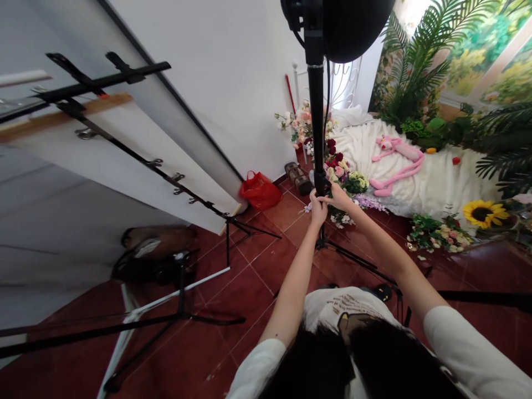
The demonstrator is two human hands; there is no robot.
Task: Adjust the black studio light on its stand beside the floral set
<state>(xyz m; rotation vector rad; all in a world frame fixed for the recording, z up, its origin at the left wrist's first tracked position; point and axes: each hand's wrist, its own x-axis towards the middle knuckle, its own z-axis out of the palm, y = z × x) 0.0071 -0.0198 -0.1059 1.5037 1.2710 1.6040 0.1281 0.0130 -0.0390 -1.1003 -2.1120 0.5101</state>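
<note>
A black light stand (pixel 317 122) rises upright in front of me, with a large black lamp head (pixel 357 27) at its top. My left hand (pixel 318 208) is wrapped round the pole just below a black collar. My right hand (pixel 337 198) is at the same height on the right side of the pole, its fingers closed at the collar's knob, which is mostly hidden. Both hands touch or nearly touch each other. The stand's legs spread on the red tiles below my hands.
Artificial flowers (pixel 338 169) lie behind the stand, beside a white draped bed (pixel 444 172) with a pink plush toy (pixel 401 155). A red bag (pixel 261 191) sits by the wall. Backdrop stands with clips (pixel 124 148) fill the left; a black leg (pixel 482 298) crosses at right.
</note>
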